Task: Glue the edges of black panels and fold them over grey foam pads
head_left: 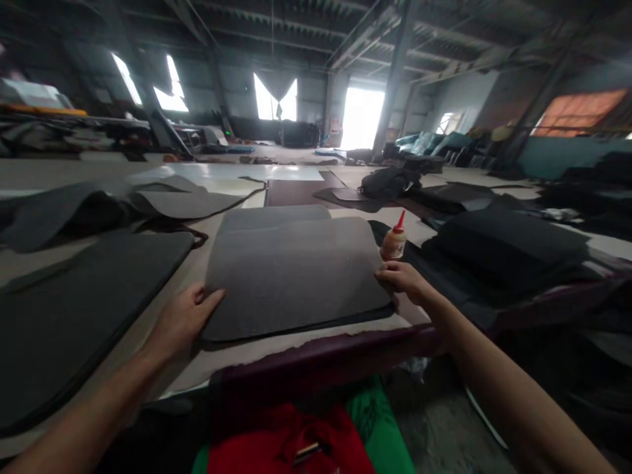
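Note:
A dark grey felt mat [293,273] with rounded corners lies flat on the table in front of me. My left hand [185,316] grips its left edge near the front corner, fingers curled round the edge. My right hand [402,276] holds the mat's right edge, fingers closed on it. Just behind my right hand stands a small glue bottle [394,241] with a red nozzle. A second grey mat [274,216] peeks out from under the far edge of the first.
A large dark mat [74,309] covers the table's left part. A stack of dark mats [508,247] sits at the right. The table's front edge [326,352] has a dark red trim. More felt pieces [187,201] lie farther back in a big hall.

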{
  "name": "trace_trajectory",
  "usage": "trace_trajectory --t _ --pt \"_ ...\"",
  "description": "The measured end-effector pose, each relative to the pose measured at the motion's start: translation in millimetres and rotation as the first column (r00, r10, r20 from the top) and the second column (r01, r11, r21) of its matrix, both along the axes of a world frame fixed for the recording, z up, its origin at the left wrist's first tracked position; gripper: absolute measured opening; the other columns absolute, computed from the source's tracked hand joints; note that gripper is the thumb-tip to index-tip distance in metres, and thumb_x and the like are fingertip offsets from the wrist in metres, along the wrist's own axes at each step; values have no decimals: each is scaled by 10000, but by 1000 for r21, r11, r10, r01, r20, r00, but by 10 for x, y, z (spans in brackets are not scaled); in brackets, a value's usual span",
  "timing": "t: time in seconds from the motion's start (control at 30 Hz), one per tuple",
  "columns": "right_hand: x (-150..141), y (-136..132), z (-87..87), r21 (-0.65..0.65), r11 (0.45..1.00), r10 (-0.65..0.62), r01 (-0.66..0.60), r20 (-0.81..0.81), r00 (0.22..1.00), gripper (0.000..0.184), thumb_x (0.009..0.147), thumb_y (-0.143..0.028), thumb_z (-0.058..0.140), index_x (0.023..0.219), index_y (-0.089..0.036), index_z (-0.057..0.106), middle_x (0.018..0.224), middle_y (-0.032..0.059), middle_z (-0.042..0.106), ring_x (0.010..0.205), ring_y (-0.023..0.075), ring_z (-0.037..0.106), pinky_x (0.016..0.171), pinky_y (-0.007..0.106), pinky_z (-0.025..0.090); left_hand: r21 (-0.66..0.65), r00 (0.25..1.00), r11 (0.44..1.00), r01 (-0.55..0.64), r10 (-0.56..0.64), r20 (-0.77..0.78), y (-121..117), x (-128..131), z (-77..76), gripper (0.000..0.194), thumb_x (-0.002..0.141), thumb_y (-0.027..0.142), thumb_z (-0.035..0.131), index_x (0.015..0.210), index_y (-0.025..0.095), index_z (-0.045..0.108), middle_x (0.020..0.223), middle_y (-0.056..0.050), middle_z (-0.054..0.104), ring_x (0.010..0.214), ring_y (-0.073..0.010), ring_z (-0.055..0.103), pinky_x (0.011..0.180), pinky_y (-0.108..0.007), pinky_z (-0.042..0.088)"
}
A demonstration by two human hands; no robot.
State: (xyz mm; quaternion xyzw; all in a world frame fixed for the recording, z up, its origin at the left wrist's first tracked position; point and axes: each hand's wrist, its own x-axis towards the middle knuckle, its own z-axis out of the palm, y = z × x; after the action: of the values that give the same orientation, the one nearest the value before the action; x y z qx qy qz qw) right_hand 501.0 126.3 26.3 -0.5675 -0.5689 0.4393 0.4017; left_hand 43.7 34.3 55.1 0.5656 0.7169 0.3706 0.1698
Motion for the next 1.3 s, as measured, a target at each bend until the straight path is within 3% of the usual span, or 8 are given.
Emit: trace_trajectory --t 0.1,0.3,0.53,0.67,0.87,1.0,1.07,1.3 --pt "59 -33 -113 11 1000 -4 3 90 996 337 646 -432 761 600 -179 543 523 -41 475 489 97 405 451 228 227 -103 995 995 -16 6 -102 19 6 -59 454 785 586 578 959 181 687 818 -58 739 762 -267 686 572 -263 448" --pt "118 -19 -189 28 1000 -14 9 181 983 338 696 -475 716 647 -184 552 563 -34 502 542 115 448 491 231 285 -95 987 995 -27 11 -159 42 38 -107 441 787 621 579 919 208 662 761 -25 718 727 -252 665 552 -246 414" --pt "96 -42 -127 22 1000 6 -14 358 934 302 702 -446 697 632 -189 554 571 -40 509 567 126 465 512 243 294 -200 966 972 -127 75 -247 140 -23 -122 456 800 569 553 1064 211 654 897 -34 736 821 -253 676 635 -265 445" --pt "56 -97 -72 57 998 -33 6 486 873 288 724 -382 707 600 -192 530 540 -56 466 563 120 441 524 253 260 -170 951 974 -148 93 -293 130 -37 -146 421 765 571 571 1009 238 656 892 -10 733 850 -266 664 669 -280 449" --pt "13 -131 -74 120 992 -97 32 588 803 218 739 -359 702 665 -199 574 638 -34 558 647 144 509 568 256 303 -168 962 978 -119 72 -265 100 -31 -204 377 770 600 566 949 276 633 787 44 705 813 -241 638 658 -261 412" --pt "12 -155 -90 143 990 -103 19 608 787 231 742 -415 677 719 -201 593 699 -8 609 684 167 554 590 262 345 -165 997 985 -53 45 -56 92 -51 -205 360 784 583 548 871 244 632 688 45 663 702 -207 608 606 -250 392" --pt "40 -169 -114 146 989 -99 10 617 781 273 730 -469 659 724 -202 599 703 9 626 682 184 571 586 274 359 -118 998 993 -3 10 61 62 -45 -173 364 778 559 547 821 210 640 692 14 654 688 -202 592 596 -261 399" --pt "257 -17 -318 21 999 -46 43 639 768 500 674 -706 615 846 -241 684 743 90 700 624 255 639 542 350 410 38 995 998 47 -50 85 92 -52 20 364 805 539 547 782 190 647 741 9 614 693 -155 554 639 -256 415"
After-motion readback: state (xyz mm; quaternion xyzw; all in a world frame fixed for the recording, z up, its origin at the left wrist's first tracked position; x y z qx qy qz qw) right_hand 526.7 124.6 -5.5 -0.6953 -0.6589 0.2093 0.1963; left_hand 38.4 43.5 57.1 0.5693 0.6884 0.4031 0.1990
